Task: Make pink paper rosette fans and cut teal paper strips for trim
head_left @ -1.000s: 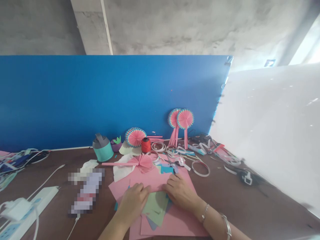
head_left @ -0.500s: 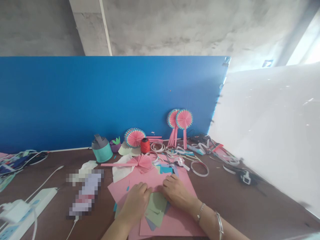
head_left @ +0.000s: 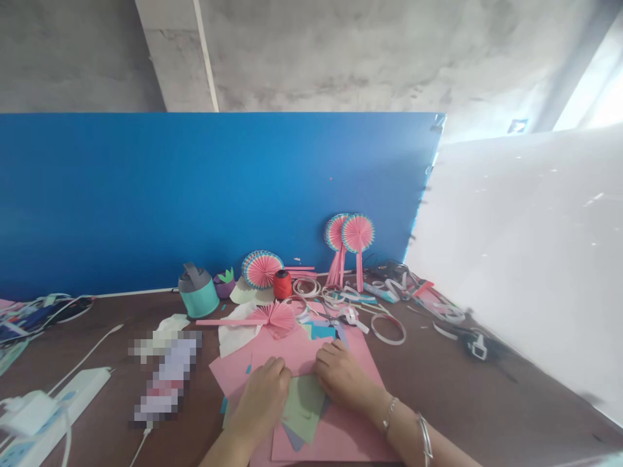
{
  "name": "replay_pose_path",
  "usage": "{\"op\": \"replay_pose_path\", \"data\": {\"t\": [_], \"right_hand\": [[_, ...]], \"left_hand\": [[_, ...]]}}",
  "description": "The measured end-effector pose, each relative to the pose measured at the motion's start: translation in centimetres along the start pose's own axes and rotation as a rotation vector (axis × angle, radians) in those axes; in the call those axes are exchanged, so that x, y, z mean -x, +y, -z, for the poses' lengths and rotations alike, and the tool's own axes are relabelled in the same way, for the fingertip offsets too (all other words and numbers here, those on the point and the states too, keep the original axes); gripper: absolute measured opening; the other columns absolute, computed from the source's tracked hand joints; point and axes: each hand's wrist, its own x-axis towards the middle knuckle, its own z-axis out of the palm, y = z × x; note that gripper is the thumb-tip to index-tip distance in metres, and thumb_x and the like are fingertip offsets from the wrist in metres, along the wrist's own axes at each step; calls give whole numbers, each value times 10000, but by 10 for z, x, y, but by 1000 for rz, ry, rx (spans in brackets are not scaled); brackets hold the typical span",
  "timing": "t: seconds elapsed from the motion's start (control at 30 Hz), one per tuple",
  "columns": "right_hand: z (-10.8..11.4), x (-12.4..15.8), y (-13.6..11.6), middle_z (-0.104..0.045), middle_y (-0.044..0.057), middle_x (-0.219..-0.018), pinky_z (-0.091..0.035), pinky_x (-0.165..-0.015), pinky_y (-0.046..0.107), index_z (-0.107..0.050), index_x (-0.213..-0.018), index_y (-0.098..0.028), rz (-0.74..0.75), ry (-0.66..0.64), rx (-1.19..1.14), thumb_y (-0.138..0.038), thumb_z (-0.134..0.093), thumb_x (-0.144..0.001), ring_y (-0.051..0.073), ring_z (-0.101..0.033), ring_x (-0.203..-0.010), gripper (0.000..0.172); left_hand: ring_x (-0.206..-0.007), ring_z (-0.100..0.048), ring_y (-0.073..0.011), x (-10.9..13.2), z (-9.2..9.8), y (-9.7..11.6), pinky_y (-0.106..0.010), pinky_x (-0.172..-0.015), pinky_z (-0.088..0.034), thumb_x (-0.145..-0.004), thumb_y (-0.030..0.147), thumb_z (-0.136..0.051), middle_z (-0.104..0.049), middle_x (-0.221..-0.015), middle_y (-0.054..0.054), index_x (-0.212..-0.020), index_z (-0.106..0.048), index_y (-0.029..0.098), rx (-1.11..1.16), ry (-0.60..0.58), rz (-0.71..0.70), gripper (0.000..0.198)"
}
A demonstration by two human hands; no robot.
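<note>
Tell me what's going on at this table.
A person is handling paper: the left hand and right hand rest on a pink sheet, one at either side of a green piece. Whether the fingers pinch the sheet or just press it is unclear. Beyond them lies a pleated pink paper piece, with a red spool behind it and two round paper fans upright before the blue partition.

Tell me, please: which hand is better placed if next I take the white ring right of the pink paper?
Probably the right hand: it is nearer to the white ring, on the same side of the green paper. The left hand is farther, across that paper, with the right hand between.
</note>
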Motion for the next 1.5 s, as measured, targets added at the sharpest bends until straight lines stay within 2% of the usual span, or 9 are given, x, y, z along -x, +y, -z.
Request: {"op": "replay_pose_path", "data": {"t": [0.23, 0.53, 0.8, 0.9, 1.0, 1.23, 1.37, 1.5], "right_hand": [[1, 3, 4, -624, 53, -868, -287, -737, 333, -626, -823, -164, -66, -80, -62, -106, -484, -875, 190, -502, -833, 161], [-1, 6, 9, -629, 54, -892, -289, -750, 339, -602, -816, -159, -128, -90, -109, -84, -487, -802, 192, -505, -848, 138], [0, 5, 8, -616, 48, -904, -282, -755, 347, -614, -863, -171, -84, -64, -82, -122, -517, -838, 196, -489, -869, 111], [2, 2, 4, -614, 57, -928, -289, -757, 346, -618, -851, -167, -51, -33, -67, -142, -520, -870, 200, -482, -874, 102], [1, -1, 2, -616, 61, -897, -296, -749, 348, -627, -823, -163, -7, -10, -55, -148, -479, -916, 197, -478, -847, 175], [4, -1, 3, -620, 56, -914, -320, -789, 345, -668, -883, -177, -20, -46, -117, -192, -454, -944, 198, -495, -881, 223], [2, -1, 3, -623, 58, -931, -337, -780, 332, -681, -931, -177, -34, -66, -142, -186, -465, -932, 191, -506, -887, 216], [1, 1, 2, -618, 60, -960, -335, -801, 330, -684, -894, -179, -32, -52, -135, -154, -486, -909, 192, -499, -932, 200]], "left_hand": [[-968, -575, -224, 0, -4, -8, -339, -808, -420, -856, 31, -419, -651, -976, -71, -932, -655, 182, -8, 3, 53, 291], [-911, -559, -220, 2, -12, -23, -348, -816, -388, -812, -8, -410, -643, -938, -57, -841, -629, 178, 17, 92, 95, 289], [-946, -556, -237, -1, -17, -18, -376, -817, -396, -888, 51, -421, -649, -1003, -64, -1102, -623, 207, -34, 150, -91, 333], [-943, -561, -239, -1, -16, -12, -384, -827, -409, -898, 56, -421, -646, -1025, -71, -1054, -643, 183, -58, 171, -86, 300], [-942, -567, -229, -1, -12, -9, -380, -835, -419, -905, 74, -426, -642, -1015, -64, -1032, -652, 189, -16, 177, -87, 283], [-908, -580, -182, 0, -10, -15, -313, -793, -436, -912, 122, -428, -617, -976, -47, -1016, -683, 232, 149, 197, -79, 297], [-874, -573, -178, 2, -11, -18, -309, -774, -432, -932, 143, -406, -610, -908, -49, -989, -698, 223, 139, 203, -100, 308], [-891, -558, -196, 4, -8, -13, -330, -767, -415, -957, 151, -365, -609, -944, -57, -920, -687, 202, 38, 198, -115, 328]]}}
